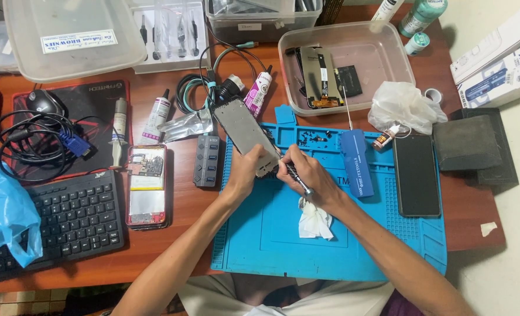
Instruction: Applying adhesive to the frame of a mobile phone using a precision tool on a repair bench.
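Observation:
My left hand (242, 173) grips the lower end of a grey phone frame (243, 130), holding it tilted above the blue work mat (272, 234). Pinched in my right hand (308, 174) is a thin metal tool (297, 178), its tip against the frame's bottom edge. A crumpled white tissue (315, 221) lies on the mat just below my right hand. A blue tool case (356, 162) sits to the right of that hand.
An opened phone body (146, 185) lies left of the mat, a dark phone screen (416, 175) to the right. A clear tray (389, 58) holds parts at the back. A keyboard (67, 222), cables (31, 140), glue tubes (157, 116) and a blue bag (2, 210) fill the left.

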